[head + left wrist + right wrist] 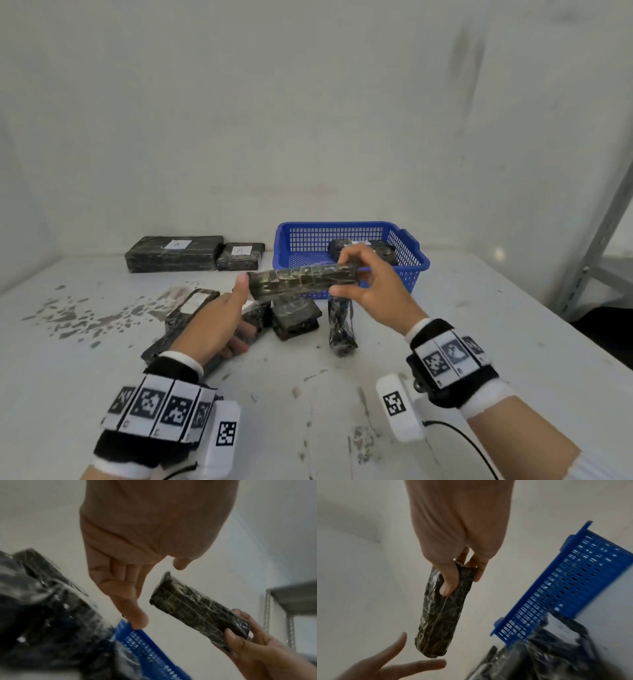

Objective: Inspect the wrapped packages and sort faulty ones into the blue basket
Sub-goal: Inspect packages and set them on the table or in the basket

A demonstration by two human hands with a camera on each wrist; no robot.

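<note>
A long package (301,281) wrapped in dark, shiny film hangs level above the table, in front of the blue basket (342,226). My right hand (349,277) pinches its right end between thumb and fingers (448,586). My left hand (236,311) is open beside the package's left end, with a small gap between its spread fingers (137,620) and the package (197,609). Two dark wrapped packages (363,248) lie inside the basket. The right wrist view shows the package (440,615) hanging from my right hand, with the left hand (393,662) below its free end.
Several dark wrapped packages (298,317) lie on the white table (308,394) under my hands. Two packages with white "A" labels (178,253) sit at the back left by the wall. A metal shelf frame (599,250) stands at the right.
</note>
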